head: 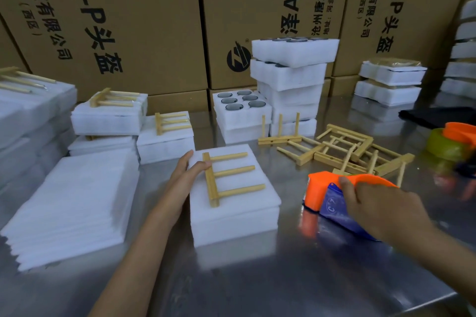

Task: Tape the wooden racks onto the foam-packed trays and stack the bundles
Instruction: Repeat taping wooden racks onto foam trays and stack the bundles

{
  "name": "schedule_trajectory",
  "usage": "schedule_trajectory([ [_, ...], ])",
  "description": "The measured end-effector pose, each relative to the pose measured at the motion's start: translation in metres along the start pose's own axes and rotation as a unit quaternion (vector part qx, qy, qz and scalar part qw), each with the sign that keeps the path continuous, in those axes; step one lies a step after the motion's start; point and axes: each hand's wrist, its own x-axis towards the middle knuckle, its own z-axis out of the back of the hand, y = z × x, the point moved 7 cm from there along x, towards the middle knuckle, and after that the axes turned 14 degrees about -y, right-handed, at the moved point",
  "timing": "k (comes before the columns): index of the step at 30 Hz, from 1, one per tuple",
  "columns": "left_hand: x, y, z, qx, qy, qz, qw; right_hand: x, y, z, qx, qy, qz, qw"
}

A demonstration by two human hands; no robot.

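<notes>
On the foam-packed tray (233, 203), the wooden rack (226, 177) is steadied flat by the left hand (189, 171), fingers straight, for taping. Right of the tray, the tape dispenser (332, 201) is gripped by the right hand (378, 210). Beyond the tray, loose racks (347, 152) are heaped within reach.

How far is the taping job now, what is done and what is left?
Done: bundles with racks stacked at left. In hand: the left hand steadies a rack on a foam tray; the right hand grips the tape dispenser. Left: loose racks and an open tray.
</notes>
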Motion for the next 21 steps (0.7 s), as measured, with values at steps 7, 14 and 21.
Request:
schedule_trajectory([
  [7, -0.019, -0.029, 0.006, 0.07, -0.071, -0.079, 0.992, -0.003, -0.007, 0.002, 0.074, -0.183, -0.082, 0.977],
  [14, -0.089, -0.11, -0.07, 0.098, 0.061, -0.284, 0.952, 0.002, -0.004, -0.004, 0.123, -0.222, -0.027, 0.967],
  [21, -0.125, -0.059, -0.184, 0.552, 0.374, -0.182, 0.722, 0.0, -0.009, -0.005, 0.121, -0.211, -0.002, 0.97],
])
